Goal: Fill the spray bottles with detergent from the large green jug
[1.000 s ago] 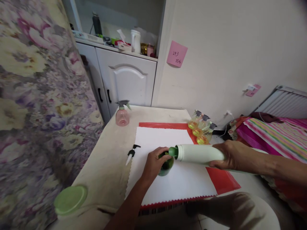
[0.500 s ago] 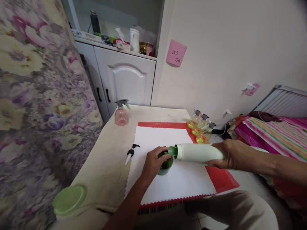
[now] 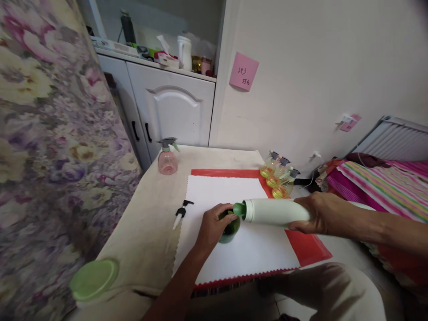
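Observation:
My left hand is closed around the neck of a dark green bottle, which stands on a white sheet. In my right hand a long pale green bottle lies almost level, its mouth towards the left. A green spout in that mouth sits right over the green bottle's top; whether the two touch I cannot tell. Left of the sheet lies a black pump head with a white tube. A round green lid is at the near left of the table.
A pink spray bottle stands at the table's back left. Several spray bottles with yellow liquid stand at the back right. Red material shows under the sheet. A floral curtain hangs left, and a bed is on the right.
The view has shifted slightly. Both hands keep their holds, and the pale green bottle stays tipped at the green bottle's mouth.

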### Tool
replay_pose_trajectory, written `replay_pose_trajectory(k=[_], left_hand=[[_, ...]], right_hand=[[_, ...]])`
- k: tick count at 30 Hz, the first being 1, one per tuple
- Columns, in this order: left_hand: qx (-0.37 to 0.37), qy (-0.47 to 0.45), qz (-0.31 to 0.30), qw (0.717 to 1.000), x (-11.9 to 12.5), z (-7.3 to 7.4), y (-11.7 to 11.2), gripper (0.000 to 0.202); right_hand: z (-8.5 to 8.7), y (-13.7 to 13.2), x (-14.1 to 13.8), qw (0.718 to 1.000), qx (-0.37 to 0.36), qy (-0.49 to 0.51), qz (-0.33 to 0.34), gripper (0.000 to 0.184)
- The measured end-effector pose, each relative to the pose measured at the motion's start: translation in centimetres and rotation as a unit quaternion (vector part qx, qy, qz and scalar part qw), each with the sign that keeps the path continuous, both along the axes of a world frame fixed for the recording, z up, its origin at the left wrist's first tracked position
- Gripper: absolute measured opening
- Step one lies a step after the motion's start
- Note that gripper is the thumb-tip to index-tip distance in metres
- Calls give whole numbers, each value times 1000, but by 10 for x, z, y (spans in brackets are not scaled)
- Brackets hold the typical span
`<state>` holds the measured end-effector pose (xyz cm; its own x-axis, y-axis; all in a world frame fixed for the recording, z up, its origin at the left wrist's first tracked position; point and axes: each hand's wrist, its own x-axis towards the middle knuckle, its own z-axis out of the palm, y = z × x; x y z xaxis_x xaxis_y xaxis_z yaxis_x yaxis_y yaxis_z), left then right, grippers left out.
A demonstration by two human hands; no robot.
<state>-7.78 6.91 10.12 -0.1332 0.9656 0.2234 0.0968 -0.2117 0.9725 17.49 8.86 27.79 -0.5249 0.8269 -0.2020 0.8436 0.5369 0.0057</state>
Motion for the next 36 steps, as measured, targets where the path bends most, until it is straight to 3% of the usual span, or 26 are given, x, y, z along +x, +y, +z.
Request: replay_pose_trajectory(k=[36], left_hand=[[-16, 0, 0, 1000, 1, 4, -1, 20]], right_hand=[[12, -7, -10, 1000, -9, -27, 2, 34]])
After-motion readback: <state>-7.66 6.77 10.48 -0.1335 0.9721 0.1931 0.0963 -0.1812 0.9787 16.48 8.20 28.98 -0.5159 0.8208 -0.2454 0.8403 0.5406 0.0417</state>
